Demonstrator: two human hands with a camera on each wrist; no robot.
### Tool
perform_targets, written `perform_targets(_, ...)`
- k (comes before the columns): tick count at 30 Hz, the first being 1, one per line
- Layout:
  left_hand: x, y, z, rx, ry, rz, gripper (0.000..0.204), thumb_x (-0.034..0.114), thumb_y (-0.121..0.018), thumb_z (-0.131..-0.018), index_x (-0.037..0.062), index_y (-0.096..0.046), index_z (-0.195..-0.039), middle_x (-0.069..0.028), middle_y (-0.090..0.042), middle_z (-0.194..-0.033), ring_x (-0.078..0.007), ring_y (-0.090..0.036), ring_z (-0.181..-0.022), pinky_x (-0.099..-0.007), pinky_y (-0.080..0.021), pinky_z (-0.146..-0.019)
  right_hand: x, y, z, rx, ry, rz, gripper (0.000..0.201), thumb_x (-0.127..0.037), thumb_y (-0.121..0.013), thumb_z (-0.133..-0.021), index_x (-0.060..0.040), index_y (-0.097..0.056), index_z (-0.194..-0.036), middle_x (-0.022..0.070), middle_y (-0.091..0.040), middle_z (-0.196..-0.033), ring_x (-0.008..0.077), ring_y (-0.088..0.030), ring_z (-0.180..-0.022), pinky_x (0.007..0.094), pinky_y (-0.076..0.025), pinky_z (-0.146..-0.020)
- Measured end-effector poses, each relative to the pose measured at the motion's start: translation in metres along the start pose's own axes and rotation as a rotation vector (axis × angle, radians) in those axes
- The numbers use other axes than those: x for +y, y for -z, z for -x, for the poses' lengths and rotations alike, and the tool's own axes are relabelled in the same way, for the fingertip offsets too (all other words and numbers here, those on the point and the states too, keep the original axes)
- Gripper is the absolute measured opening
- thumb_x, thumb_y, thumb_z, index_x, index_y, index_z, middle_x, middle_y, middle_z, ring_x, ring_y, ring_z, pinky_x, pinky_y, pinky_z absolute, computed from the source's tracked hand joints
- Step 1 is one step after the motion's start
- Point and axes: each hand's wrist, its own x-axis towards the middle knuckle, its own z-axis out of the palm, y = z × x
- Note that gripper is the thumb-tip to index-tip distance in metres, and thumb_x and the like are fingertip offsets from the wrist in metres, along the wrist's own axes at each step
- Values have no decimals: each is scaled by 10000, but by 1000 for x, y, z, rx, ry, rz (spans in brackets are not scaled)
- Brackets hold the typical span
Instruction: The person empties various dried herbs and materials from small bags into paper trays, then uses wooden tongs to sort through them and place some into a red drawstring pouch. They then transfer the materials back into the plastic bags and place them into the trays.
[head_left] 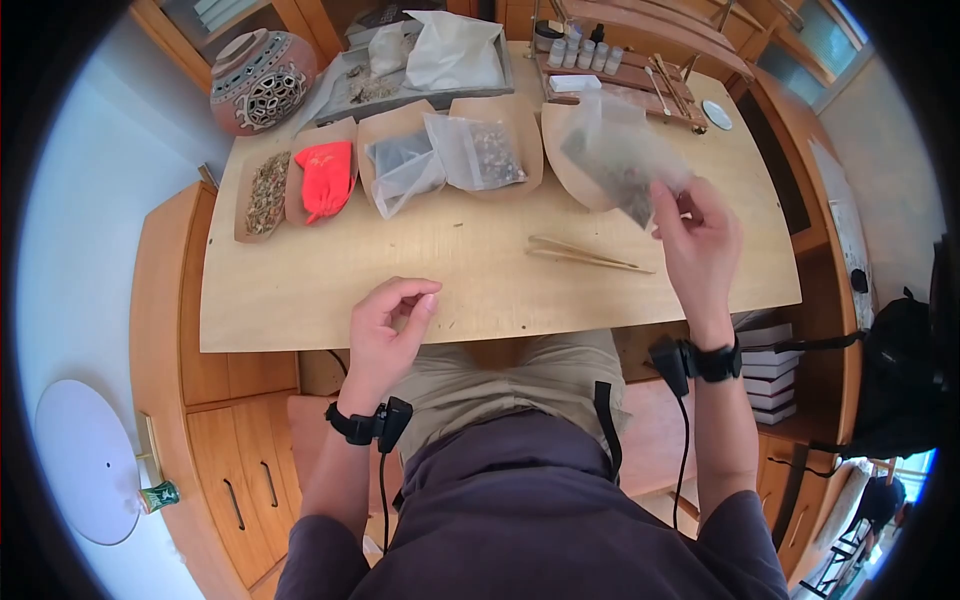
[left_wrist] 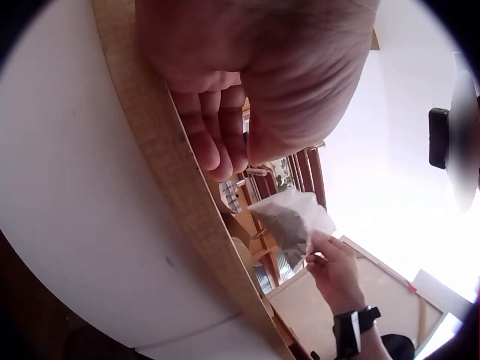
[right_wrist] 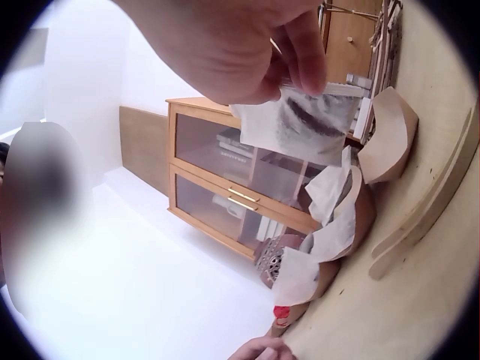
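The right hand pinches a translucent bag of dark dried material by its edge, holding it above the rightmost brown paper tray. In the right wrist view the bag hangs from the thumb and fingers of the right hand. The left hand is held near the table's front edge with fingers loosely bent and nothing in them. In the left wrist view the left hand is by the table edge, with the bag beyond it.
Wooden tweezers lie on the table. Other paper trays hold loose dried herbs, a red pouch and clear bags. Behind are a grey tray, a patterned pot and a wooden rack with small bottles.
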Motion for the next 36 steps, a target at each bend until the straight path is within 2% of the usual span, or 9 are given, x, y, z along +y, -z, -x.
perform_targets(5, 2, -1, -1, 15, -20, -33, 122, 12, -685, -1007, -5, -730, -1120, -38, -691, -985, -105, -651, -886, -254, -528, -807, 31, -31, -29, 144, 90, 47, 165, -140, -764, -935, -11, -758, -1039, 85, -745, -828, 159, -716, -719, 299, -549, -626)
perform_targets(7, 7, -1, -1, 14, -13, -40, 113, 6, -689, -997, 4, -739, -1098, -41, -694, -985, -107, -645, -878, -255, -524, -802, 34, -43, -33, 104, 51, 80, 200, -138, -756, -937, 15, -740, -1066, 99, -754, -827, 167, -727, -706, 305, -556, -631)
perform_targets(11, 14, -1, -2, 13, -26, -79, 100, 4, -702, -974, 13, -747, -1063, -51, -699, -977, -120, -644, -864, -263, -521, -794, 56, -60, -35, -57, -197, -116, 273, -144, -741, -950, 70, -694, -1115, 133, -764, -812, 183, -739, -669, 304, -561, -630)
perform_targets(14, 17, 0, -2, 9, -37, -92, 100, 9, -709, -961, 17, -748, -1053, -58, -700, -959, -133, -647, -858, -270, -520, -784, 39, -57, -33, -80, -290, -85, 298, -132, -727, -963, 97, -666, -1144, 154, -765, -807, 182, -736, -650, 290, -562, -626)
perform_targets(20, 17, 1, -4, 1, -58, -109, 102, 11, -718, -947, 21, -749, -1044, -64, -702, -933, -144, -649, -847, -276, -519, -764, 38, -53, -39, -36, -212, -298, 244, -87, -693, -986, 91, -666, -1151, 131, -765, -821, 152, -735, -719, 279, -567, -632)
perform_targets(23, 17, 1, -5, 16, -103, -138, 103, 21, -733, -935, 23, -763, -1034, -72, -727, -920, -148, -689, -814, -268, -561, -730, 38, -60, -40, -23, -174, -402, 243, -88, -678, -997, 89, -660, -1162, 132, -769, -845, 135, -731, -741, 277, -569, -637)
perform_targets(26, 16, 1, -4, 12, -94, -122, 104, 21, -732, -936, 24, -763, -1035, -72, -727, -919, -147, -689, -819, -268, -559, -732, 48, -60, -42, -114, -263, -382, 295, -110, -690, -997, 92, -636, -1204, 136, -774, -858, 147, -734, -710, 272, -564, -602)
perform_targets(29, 16, 2, -4, 10, -93, -117, 107, 19, -730, -936, 23, -763, -1038, -71, -726, -919, -145, -688, -823, -269, -556, -734, 35, -53, -37, -202, -408, -225, 387, -157, -723, -985, 80, -612, -1270, 127, -773, -820, 160, -736, -672, 275, -543, -551)
perform_targets(36, 14, 2, -2, -26, -38, -62, 107, 12, -711, -949, 9, -745, -1050, -62, -707, -947, -140, -656, -871, -275, -527, -783, 37, -33, -28, -158, -319, 52, 522, -221, -756, -968, 56, -574, -1372, 127, -766, -804, 145, -715, -632, 270, -510, -530)
